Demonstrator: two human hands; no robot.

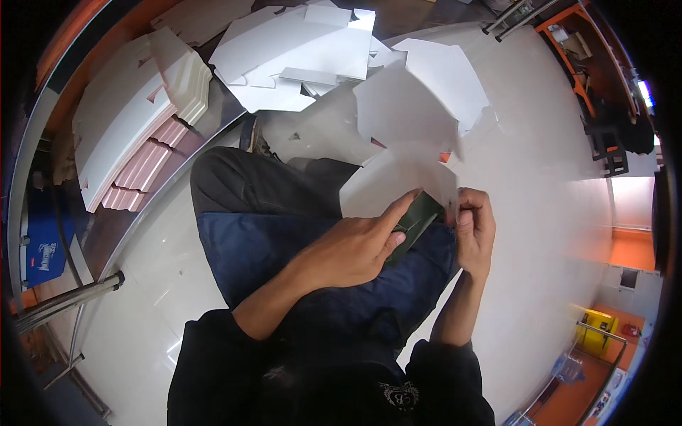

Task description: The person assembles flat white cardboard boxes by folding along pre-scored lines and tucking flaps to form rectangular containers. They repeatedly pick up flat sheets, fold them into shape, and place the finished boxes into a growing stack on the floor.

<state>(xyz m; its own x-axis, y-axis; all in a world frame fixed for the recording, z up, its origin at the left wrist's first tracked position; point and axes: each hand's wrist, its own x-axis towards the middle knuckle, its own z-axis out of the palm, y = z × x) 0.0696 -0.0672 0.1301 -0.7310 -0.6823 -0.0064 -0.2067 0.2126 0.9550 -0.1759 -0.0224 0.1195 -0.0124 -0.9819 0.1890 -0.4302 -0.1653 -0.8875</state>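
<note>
My left hand (355, 248) is closed around a dark green, flat-sided block (420, 219), its thumb and fingers on either side. The block's exact kind does not show. It rests against the near edge of a white die-cut cardboard blank (398, 177), over my lap. At the blank's right edge, the thumb and bent fingers of my right hand (474, 231) pinch that corner. The blank reaches forward from my knees with notched edges, and its near part is partly behind my left hand and the block.
A stack of similar cut sheets (128, 121) lies at the left on a low metal-edged surface. More white sheets (291, 53) lie loosely ahead, and another blank (447, 78) lies on the glossy floor (540, 213). Metal legs (78, 302) stand at left; a dark stool (607, 149) at right.
</note>
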